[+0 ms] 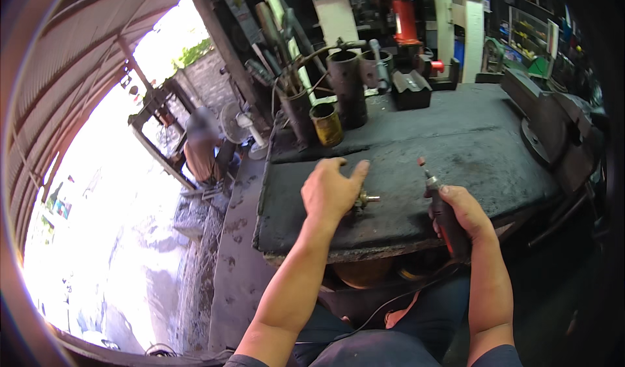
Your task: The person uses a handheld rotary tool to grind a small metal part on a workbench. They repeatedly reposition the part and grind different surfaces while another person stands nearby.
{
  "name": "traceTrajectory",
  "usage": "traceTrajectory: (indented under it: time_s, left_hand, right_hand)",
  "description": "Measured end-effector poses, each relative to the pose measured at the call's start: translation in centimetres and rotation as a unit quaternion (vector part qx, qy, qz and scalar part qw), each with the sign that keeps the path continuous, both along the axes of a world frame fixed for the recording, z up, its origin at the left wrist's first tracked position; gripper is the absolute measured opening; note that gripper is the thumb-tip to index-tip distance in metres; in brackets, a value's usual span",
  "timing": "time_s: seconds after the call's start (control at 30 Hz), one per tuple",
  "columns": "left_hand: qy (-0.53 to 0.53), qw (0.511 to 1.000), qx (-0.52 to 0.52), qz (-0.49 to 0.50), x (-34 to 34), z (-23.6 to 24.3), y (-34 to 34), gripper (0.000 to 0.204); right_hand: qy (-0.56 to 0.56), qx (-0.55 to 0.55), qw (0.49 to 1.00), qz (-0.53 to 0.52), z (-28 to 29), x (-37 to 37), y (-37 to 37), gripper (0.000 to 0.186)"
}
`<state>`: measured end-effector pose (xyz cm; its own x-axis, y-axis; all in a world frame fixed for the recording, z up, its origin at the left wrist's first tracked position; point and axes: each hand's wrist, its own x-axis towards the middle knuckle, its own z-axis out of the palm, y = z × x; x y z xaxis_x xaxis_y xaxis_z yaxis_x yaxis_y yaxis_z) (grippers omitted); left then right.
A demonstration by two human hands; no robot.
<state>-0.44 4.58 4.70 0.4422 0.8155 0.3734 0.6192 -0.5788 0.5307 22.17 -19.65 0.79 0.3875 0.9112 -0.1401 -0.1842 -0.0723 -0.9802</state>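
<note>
My right hand (463, 209) is wrapped round a dark, corded die grinder (448, 222), which points away from me over the bench's front edge. At its tip sits a small reddish grinding stone (421, 162) on a thin shank, touching nothing. My left hand (331, 190) hovers over the bench with thumb and forefinger spread apart. Just right of that palm lies a small brass-coloured metal part (362, 202) with a thin stem pointing right. The hand partly covers this part, and the two do not appear gripped together.
The dark metal bench (416, 146) carries a bench vise (553, 123) at right. At the back stand a yellow can (326, 125), dark metal cylinders (347, 87) and a black tray (411, 90). A power cord (384, 305) crosses my lap. Another person (202, 152) sits farther left near a fan (234, 122).
</note>
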Motion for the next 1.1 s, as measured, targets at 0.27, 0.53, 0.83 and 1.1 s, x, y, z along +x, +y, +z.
traceTrajectory:
  time_s: [0.27,0.53,0.83,1.1]
  left_hand:
    - [-0.072,0.971,0.209,-0.085,-0.4,-4.5,-0.9,0.054]
    - [0.056,0.987,0.010,-0.152,0.3,-0.7,2.2,0.047]
    - [0.117,0.967,-0.052,-0.219,-0.7,0.7,1.2,0.067]
    - [0.147,0.966,-0.085,-0.193,0.4,0.9,1.7,0.046]
  right_hand:
    - [0.008,0.032,0.999,0.038,-0.5,1.0,-0.4,0.063]
    - [-0.012,0.015,0.999,0.031,-0.5,0.5,-0.3,0.066]
    - [-0.219,-0.156,0.958,0.098,3.2,-2.4,-0.2,0.050]
    - [-0.478,-0.262,0.826,0.142,9.7,-5.4,1.7,0.048]
